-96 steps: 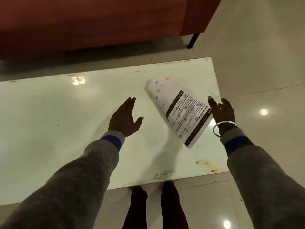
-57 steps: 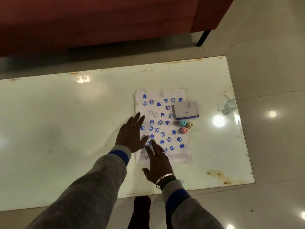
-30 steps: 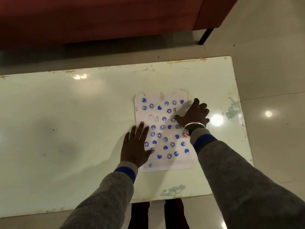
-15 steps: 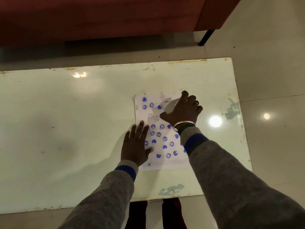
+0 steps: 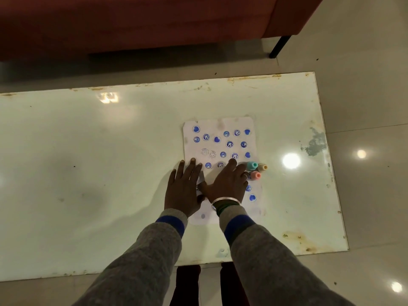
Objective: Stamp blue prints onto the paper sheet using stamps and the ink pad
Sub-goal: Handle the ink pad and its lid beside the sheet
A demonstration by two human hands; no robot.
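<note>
The white paper sheet [image 5: 234, 125], covered with several blue round and heart prints, lies flat on the table. My left hand [image 5: 184, 191] rests palm down on the sheet's left edge, fingers spread. My right hand [image 5: 227, 184] lies beside it over the sheet's lower middle, covering the ink pad; only a grey corner [image 5: 199, 178] shows between the hands. Three small stamps stand at the sheet's right edge, just right of my right fingers: teal [image 5: 252, 165], tan [image 5: 262, 167] and pink [image 5: 255, 175].
The glossy white table [image 5: 88, 173] has rust stains along its edges and a chipped patch [image 5: 314, 144] at the right. A red sofa [image 5: 132, 23] with a black leg [image 5: 279, 46] stands behind it. My legs [image 5: 187, 283] are at the near edge.
My right hand took the ink pad from the sheet's upper right and slid it down to the lower middle, next to my left hand. The three stamps are uncovered again.
</note>
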